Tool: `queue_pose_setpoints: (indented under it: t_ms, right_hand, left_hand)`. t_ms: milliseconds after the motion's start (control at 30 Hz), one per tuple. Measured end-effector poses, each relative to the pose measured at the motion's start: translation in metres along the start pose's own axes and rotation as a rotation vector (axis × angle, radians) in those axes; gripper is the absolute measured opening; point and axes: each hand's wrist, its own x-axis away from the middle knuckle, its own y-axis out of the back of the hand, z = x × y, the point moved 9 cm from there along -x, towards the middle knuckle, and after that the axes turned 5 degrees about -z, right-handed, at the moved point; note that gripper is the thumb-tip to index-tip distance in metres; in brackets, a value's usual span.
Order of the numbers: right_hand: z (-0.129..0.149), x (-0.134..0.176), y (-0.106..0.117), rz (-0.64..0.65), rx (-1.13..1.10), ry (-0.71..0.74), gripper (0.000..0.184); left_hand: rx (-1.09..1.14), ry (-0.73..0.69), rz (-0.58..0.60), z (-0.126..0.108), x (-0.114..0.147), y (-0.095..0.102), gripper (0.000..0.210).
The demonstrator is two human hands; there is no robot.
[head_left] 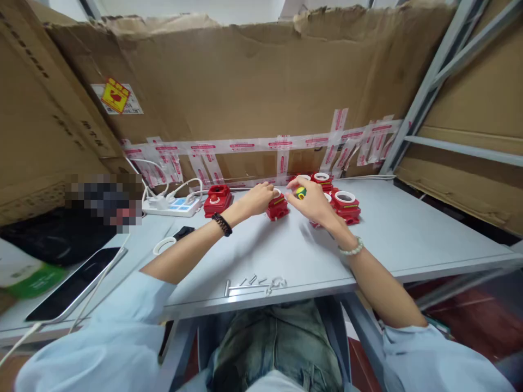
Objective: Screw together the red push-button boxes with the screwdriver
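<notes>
My left hand [258, 199] reaches over a small red housing with a white ring [278, 208] in the middle of the table. Its fingers are closed at the housing's upper left side. Just to the right, my right hand [314, 202] has its thumb and fingers curled around a small round yellow-and-green piece [301, 193]. The exact kind of that piece cannot be made out. Behind and beside my right hand stand several more red housings with white rings [346, 206], partly hidden by it. Another red housing without a ring [218, 200] sits left of my left hand.
Near the front edge lie a metal T-shaped tool [247, 289] and several small metal parts [253, 279]. A white power strip [174, 205] with cables, a white ring [164, 245] and a tablet-like device [75, 283] are at left. Cardboard [253, 81] walls the back.
</notes>
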Motion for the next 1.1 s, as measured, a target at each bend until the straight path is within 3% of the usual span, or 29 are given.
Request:
queue_pose_setpoints:
  t_ms: [133,233,333,433,567,633,767,1100]
  right_hand:
    - [-0.001,0.006,-0.021,0.184,0.109,-0.023,0.017]
    - [-0.007,0.017,-0.043,0.419,0.193,-0.069,0.016]
    - [-0.016,0.034,-0.065,0.666,0.21,-0.107,0.01]
    - [-0.019,0.045,-0.08,0.777,0.165,-0.1,0.01]
    - [-0.019,0.049,-0.089,0.79,0.119,-0.086,0.015]
    - [-0.019,0.048,-0.091,0.776,0.105,-0.093,0.015]
    - [-0.023,0.047,-0.096,0.752,0.07,-0.127,0.017]
    - [-0.017,0.037,-0.088,0.584,-0.043,-0.177,0.02]
  left_hand:
    - [0.005,0.018,0.014,-0.008,0.036,0.014,0.024]
    - [0.1,0.062,-0.003,-0.005,0.058,0.021,0.019]
    - [0.253,0.116,-0.021,0.004,0.073,0.02,0.024]
    - [0.324,0.144,-0.087,0.015,0.085,0.017,0.039]
    - [0.392,0.21,-0.152,0.031,0.099,0.005,0.087]
    - [0.479,0.229,-0.118,0.037,0.103,-0.008,0.096]
    - [0.674,0.164,-0.126,0.039,0.104,-0.021,0.08]
    - [0.614,0.204,-0.345,0.046,0.118,0.005,0.071]
